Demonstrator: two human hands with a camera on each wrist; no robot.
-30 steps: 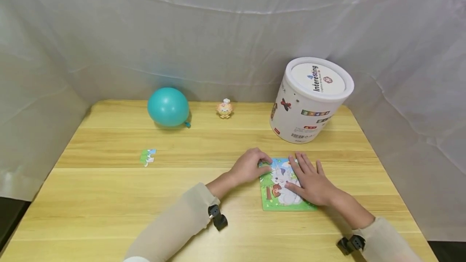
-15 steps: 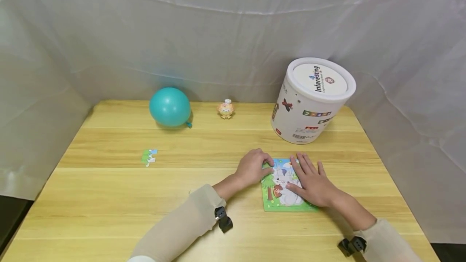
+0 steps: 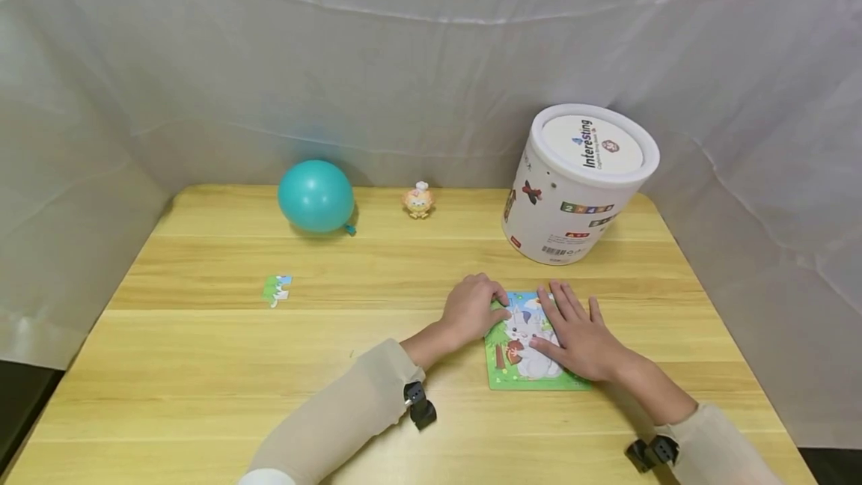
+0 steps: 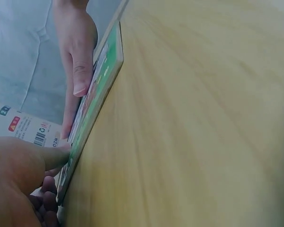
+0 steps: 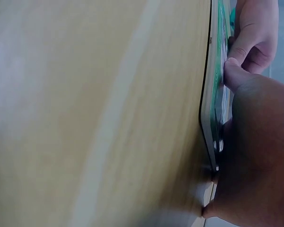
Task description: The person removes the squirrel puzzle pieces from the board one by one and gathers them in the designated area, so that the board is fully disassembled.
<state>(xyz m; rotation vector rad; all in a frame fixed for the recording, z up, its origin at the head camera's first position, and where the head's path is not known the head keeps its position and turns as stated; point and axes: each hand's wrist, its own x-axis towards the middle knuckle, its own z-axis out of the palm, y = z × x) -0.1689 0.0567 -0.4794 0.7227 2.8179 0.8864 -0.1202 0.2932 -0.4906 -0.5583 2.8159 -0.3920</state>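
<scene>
A jigsaw puzzle [image 3: 515, 376] of a grey-white cartoon animal in a green frame lies flat on the table. My left hand [image 3: 467, 310] grips its far left corner, thumb over the face and fingers curled at the edge; the left wrist view shows that thumb [image 4: 54, 156] close up. What lies under these fingers is hidden. Spread over the puzzle's right half, my right hand [image 3: 584, 343] rests with straight fingers and covers part of the picture. Off to the left lies a small loose puzzle section [image 3: 276, 289] in green, blue and white.
A teal balloon [image 3: 316, 197] sits at the back left of the wooden table [image 3: 269, 365]. Beside it, mid-back, stands a small chick figurine [image 3: 419, 202] with a white hat. A large white lidded tub [image 3: 572, 200] stands behind the puzzle. Grey cloth [image 3: 377, 66] surrounds the table's back and sides.
My left hand has shifted slightly right at the puzzle's corner, and the whole view has drifted a little. The right hand stays in place on the puzzle.
</scene>
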